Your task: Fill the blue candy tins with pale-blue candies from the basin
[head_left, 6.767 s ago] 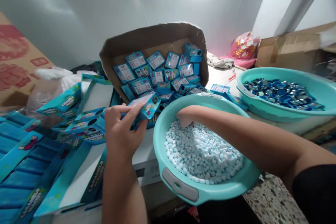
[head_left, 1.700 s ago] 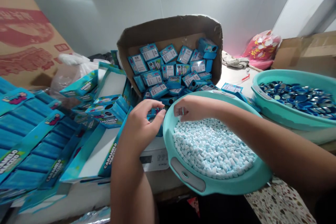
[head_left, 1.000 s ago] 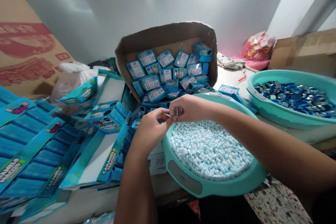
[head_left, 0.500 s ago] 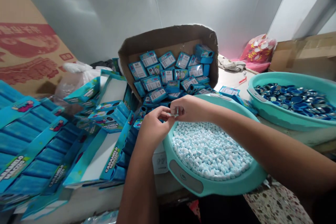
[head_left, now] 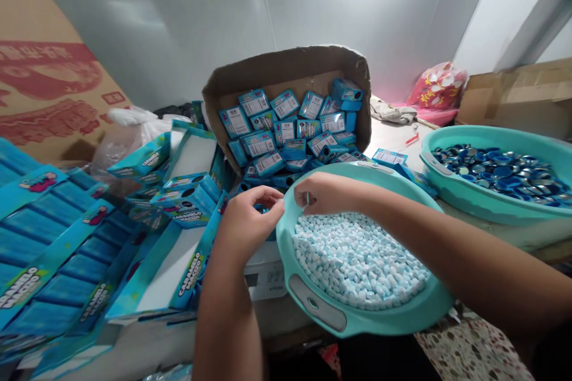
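My left hand (head_left: 252,214) is beside the left rim of the turquoise basin (head_left: 308,303), above a white scale (head_left: 263,290). Its thumb and forefinger meet in a pinch; what they grip, if anything, cannot be made out. Over the far left part of the basin, my right hand (head_left: 319,193) has its fingers curled, with something small and pale showing at the fingertips. Beneath it, small light blue and white candies (head_left: 357,259) fill the basin.
A tilted carton (head_left: 286,65) holding several blue boxes (head_left: 259,143) stands behind. Blue display trays (head_left: 179,280) crowd the left. At right, another turquoise basin (head_left: 482,190) holds round blue and silver pieces (head_left: 504,172). A red pen-like item (head_left: 412,139) lies farther back.
My hands have drawn apart from where their fingertips met. The left has shifted left, uncovering more of the scale; the right has moved slightly right and down over the candies.
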The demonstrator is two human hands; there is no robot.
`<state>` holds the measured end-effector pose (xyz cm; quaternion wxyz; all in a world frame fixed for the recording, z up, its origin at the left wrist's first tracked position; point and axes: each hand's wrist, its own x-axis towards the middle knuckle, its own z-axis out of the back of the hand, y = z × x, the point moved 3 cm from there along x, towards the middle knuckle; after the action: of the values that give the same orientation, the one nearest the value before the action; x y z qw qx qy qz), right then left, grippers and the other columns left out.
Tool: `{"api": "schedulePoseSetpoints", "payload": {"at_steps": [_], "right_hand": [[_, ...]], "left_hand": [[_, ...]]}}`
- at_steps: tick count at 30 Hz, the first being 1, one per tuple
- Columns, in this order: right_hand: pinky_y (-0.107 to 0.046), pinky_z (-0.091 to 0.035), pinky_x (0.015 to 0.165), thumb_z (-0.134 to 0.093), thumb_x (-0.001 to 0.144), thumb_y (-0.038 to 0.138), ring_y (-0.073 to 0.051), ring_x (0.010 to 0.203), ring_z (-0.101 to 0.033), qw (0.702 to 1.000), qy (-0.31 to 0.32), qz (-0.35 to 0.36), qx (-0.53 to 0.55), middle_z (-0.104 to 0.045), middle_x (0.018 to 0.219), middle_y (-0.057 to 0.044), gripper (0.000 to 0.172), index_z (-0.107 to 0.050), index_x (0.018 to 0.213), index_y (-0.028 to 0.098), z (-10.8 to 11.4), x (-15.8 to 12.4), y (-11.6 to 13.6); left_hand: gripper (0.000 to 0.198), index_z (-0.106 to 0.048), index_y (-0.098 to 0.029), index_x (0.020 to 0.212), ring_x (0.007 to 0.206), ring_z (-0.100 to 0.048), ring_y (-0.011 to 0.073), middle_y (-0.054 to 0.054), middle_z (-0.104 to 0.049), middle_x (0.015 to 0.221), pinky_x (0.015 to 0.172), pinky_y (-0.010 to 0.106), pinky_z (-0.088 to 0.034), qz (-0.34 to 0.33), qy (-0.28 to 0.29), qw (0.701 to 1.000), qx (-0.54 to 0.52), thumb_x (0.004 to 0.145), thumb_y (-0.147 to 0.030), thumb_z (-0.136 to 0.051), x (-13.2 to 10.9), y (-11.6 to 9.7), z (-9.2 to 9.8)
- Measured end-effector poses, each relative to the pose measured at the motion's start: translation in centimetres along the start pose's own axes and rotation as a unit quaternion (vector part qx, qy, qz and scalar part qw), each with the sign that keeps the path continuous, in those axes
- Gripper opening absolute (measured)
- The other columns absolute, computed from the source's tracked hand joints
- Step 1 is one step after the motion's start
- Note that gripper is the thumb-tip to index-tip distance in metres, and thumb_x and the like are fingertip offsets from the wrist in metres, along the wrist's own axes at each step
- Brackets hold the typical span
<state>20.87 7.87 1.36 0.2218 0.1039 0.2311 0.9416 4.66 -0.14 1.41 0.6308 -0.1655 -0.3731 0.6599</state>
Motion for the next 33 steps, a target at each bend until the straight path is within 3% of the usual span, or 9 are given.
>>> {"api": "schedulePoseSetpoints", "payload": {"at_steps": [5, 10, 15, 23, 26, 33], "right_hand": [[-0.022, -0.038, 0.062, -0.067, 0.072, 0.014, -0.014, 0.076, -0.057, 0.988, 0.13, -0.075, -0.031, -0.068, 0.092, -0.003, 0.021, -0.067, 0.094, 0.015, -1.2, -0.2, -0.8], [-0.024, -0.037, 0.054, -0.066, 0.064, 0.01, -0.016, 0.07, -0.059, 0.968, 0.217, -0.111, -0.06, -0.07, 0.095, -0.002, 0.041, -0.07, 0.103, 0.021, -2.6, -0.4, -1.9], [-0.026, -0.038, 0.053, -0.061, 0.061, 0.007, -0.018, 0.07, -0.058, 0.959, 0.241, -0.125, -0.08, -0.069, 0.098, -0.002, 0.05, -0.069, 0.108, 0.024, -3.1, -0.6, -1.8], [-0.026, -0.039, 0.054, -0.061, 0.063, 0.007, -0.018, 0.071, -0.057, 0.956, 0.247, -0.131, -0.088, -0.068, 0.098, -0.003, 0.05, -0.068, 0.109, 0.026, -3.4, -0.4, -1.7], [-0.026, -0.038, 0.054, -0.063, 0.065, 0.009, -0.018, 0.071, -0.057, 0.956, 0.247, -0.131, -0.087, -0.068, 0.098, -0.003, 0.049, -0.068, 0.111, 0.025, -3.4, -0.4, -1.6], [-0.026, -0.038, 0.057, -0.066, 0.064, 0.01, -0.017, 0.068, -0.055, 0.95, 0.265, -0.139, -0.087, -0.068, 0.097, -0.005, 0.048, -0.07, 0.11, 0.023, -3.8, -0.2, -1.4]], "left_hand": [[0.022, -0.071, -0.025, 0.086, 0.081, -0.066, 0.0204, 0.0, -0.072, 0.085, 0.072, 0.029, -0.05, 0.038, -0.07, 0.996, 0.045, 0.074, -0.042, -0.065, -0.7, 1.3, 3.2], [0.019, -0.073, -0.026, 0.082, 0.082, -0.066, 0.0233, 0.001, -0.073, 0.087, 0.078, 0.033, -0.05, 0.035, -0.034, 0.988, 0.149, 0.073, -0.04, -0.063, -0.9, 2.0, 4.1], [0.028, -0.075, -0.024, 0.085, 0.081, -0.067, 0.025, 0.005, -0.074, 0.088, 0.072, 0.033, -0.052, 0.008, 0.03, 0.989, 0.143, 0.074, -0.045, -0.061, -0.5, 2.0, 3.0], [0.026, -0.074, -0.023, 0.089, 0.088, -0.066, 0.0244, 0.006, -0.072, 0.098, 0.08, 0.035, -0.052, -0.009, 0.028, 0.99, 0.138, 0.077, -0.042, -0.061, 0.0, 2.7, 2.6], [0.022, -0.073, -0.023, 0.092, 0.095, -0.065, 0.0238, 0.005, -0.07, 0.103, 0.087, 0.036, -0.051, -0.025, -0.034, 0.99, 0.137, 0.08, -0.037, -0.06, -0.2, 2.5, 3.2], [0.025, -0.068, -0.02, 0.106, 0.098, -0.064, 0.0219, 0.005, -0.067, 0.108, 0.087, 0.038, -0.054, -0.075, -0.324, 0.938, 0.099, 0.089, -0.033, -0.053, -1.7, 0.6, 5.0]]}}
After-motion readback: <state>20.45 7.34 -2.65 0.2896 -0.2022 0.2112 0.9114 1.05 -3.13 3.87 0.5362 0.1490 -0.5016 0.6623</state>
